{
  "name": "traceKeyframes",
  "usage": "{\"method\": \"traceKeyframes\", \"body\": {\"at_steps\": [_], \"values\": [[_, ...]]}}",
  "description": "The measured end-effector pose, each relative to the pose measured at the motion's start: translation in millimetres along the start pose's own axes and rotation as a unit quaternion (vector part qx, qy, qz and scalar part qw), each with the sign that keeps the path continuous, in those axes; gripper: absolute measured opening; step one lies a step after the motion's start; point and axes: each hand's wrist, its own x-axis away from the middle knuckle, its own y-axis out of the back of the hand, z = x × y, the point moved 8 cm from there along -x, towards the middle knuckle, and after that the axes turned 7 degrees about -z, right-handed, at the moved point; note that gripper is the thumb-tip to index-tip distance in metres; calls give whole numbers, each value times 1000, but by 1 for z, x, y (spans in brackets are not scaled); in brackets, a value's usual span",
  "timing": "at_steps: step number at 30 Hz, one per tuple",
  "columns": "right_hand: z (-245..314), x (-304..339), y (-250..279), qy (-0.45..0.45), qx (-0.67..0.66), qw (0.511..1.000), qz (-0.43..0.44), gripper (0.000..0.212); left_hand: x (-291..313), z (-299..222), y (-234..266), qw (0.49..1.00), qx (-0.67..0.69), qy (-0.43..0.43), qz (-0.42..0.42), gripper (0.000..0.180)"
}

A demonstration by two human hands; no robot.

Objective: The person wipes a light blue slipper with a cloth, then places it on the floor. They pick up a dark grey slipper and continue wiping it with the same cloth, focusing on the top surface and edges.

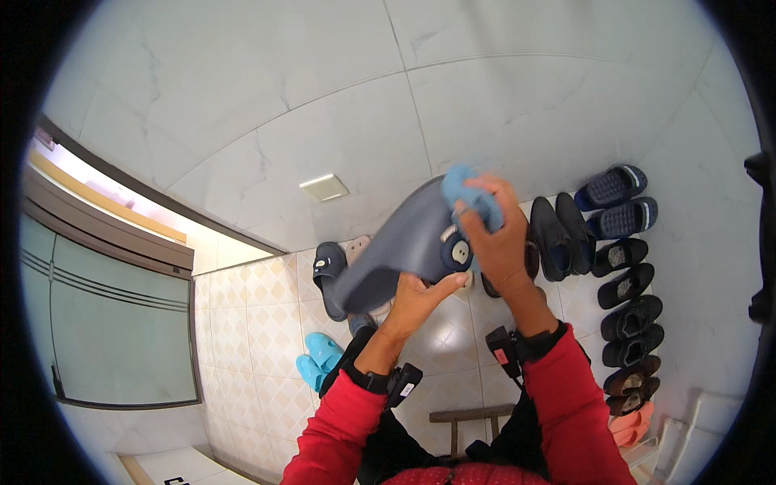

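Observation:
In front of me hangs a dark grey-blue slipper [396, 234] with a round navy-and-cream ornament on its strap. My left hand [414, 303] grips its lower edge, the thumb stretched along the strap side below the ornament. A crumpled light blue cloth [459, 190] is bunched in my right hand [499, 234] and pressed on the slipper's upper right end. The fingers of that hand curl round the cloth. On the floor behind the raised slipper lie a dark slipper [326, 283] and a pale clog [356, 249], partly hidden.
Bright turquoise clogs [323, 353] stand on the tiled floor [267, 323] at left. Dark loafers [552, 238], blue slippers [616, 187] and several other shoes line the right side. A wooden stool [471, 415] is between my legs. The tiled wall [347, 129] rises close ahead.

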Motion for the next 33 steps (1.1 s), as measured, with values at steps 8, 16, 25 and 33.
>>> {"method": "traceKeyframes", "body": {"at_steps": [8, 16, 25, 33], "values": [[-9, -6, 12, -11, 110, 993, -51, 33, 3, 0, -2, 999, -38, 22, -6, 44], [32, 23, -29, 165, 26, 974, 153, 44, 5, 24, 1, 995, -97, 29, -4, 40], [-11, -8, 6, 28, 164, 986, -21, 39, 1, 16, -3, 984, -152, 77, 46, 35], [26, 21, -25, 131, -1, 986, 106, 48, 0, 21, 1, 993, -118, -22, 15, 28]]}}
